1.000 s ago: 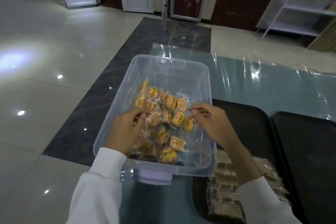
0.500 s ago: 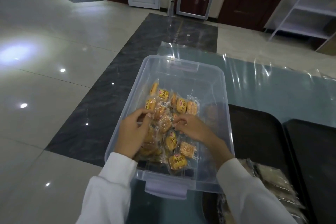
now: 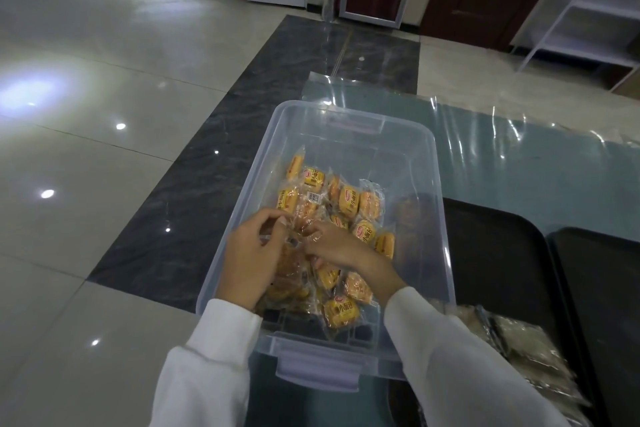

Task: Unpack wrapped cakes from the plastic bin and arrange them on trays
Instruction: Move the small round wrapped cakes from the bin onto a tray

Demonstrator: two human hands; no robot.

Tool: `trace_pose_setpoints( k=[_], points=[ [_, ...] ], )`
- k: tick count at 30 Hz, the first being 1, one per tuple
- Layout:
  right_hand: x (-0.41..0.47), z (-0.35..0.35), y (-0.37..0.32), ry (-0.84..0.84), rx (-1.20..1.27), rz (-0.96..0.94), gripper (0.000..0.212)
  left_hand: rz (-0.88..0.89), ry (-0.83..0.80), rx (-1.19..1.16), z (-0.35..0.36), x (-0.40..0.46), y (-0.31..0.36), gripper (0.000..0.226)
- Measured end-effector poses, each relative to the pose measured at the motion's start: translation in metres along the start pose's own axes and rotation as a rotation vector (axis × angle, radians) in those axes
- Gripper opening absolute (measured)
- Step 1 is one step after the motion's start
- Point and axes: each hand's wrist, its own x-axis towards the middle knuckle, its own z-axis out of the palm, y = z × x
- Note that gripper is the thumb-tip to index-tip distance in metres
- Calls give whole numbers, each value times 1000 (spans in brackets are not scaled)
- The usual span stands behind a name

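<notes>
A clear plastic bin [image 3: 433, 163] stands on the glass table and holds several yellow wrapped cakes [image 3: 348, 199]. Both my hands are inside the bin over the pile. My left hand [image 3: 251, 255] has its fingers curled, thumb and fingertips pinching the clear wrapper of a cake. My right hand [image 3: 332, 246] meets it from the right, fingers curled onto the same cluster of wrappers. A black tray [image 3: 491, 253] lies right of the bin, with several pale wrapped cakes [image 3: 530, 354] on its near end.
A second black tray [image 3: 602, 288] lies further right. The glass table [image 3: 502, 156] carries a crinkled clear film. The bin sits at the table's left edge, above a tiled floor. A white shelf rack [image 3: 588, 3] stands at the back right.
My right hand moved left from the bin's right side to meet my left hand over the pile. The view shifted, so the bin sits more to the right and lower.
</notes>
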Motion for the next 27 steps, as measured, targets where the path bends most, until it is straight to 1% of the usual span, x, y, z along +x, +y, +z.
trace_pose_setpoints(
  k=[2,3,4,6,10,14,16,17,20,23,27],
  points=[
    [6,7,-2,-20,72,40,49,-5,5,-2,0,0,0,17],
    [7,8,-4,-10,112,51,47,-7,8,-6,0,0,0,17],
    [8,9,-5,4,155,52,40,-5,11,-8,0,0,0,16],
    [8,9,-6,26,232,50,19,3,11,7,0,0,1,16],
    [7,10,-4,45,293,74,9,8,4,21,0,-1,2,14],
    [0,6,-3,46,312,72,12,19,-3,20,-2,-1,2,15],
    [-6,3,-2,51,335,63,5,27,-12,13,-2,-1,3,15],
    [-10,1,-3,71,355,53,2,28,-13,15,-2,-1,3,15],
    [-22,-8,-3,145,393,5,6,15,-18,30,-2,-2,4,14],
    [-32,-15,-1,221,367,-60,4,3,-36,49,-2,-2,3,14],
    [-46,-17,2,315,325,-177,11,-34,-66,57,-1,-1,0,15]
  ],
)
